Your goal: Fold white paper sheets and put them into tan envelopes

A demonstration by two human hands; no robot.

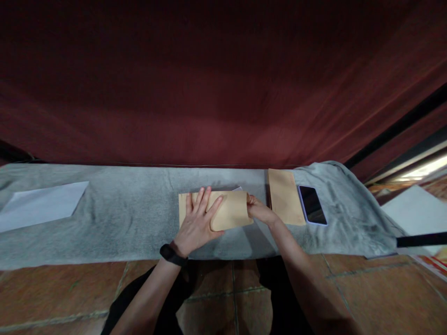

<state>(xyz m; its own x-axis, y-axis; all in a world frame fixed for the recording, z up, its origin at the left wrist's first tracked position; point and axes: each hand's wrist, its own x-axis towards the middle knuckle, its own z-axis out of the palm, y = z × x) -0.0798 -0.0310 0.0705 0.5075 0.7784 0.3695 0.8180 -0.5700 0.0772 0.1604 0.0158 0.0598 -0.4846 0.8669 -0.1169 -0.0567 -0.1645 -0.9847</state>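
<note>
A tan envelope lies on the grey cloth in front of me. My left hand rests flat on its left half, fingers spread, a black band on the wrist. My right hand pinches the envelope's right end, where a white sheet corner pokes out behind. A second tan envelope lies just to the right, untouched.
A dark-screened phone lies right of the second envelope. White paper sits at the cloth's far left. A dark red curtain hangs behind. Tiled floor runs below, with a white sheet at the right.
</note>
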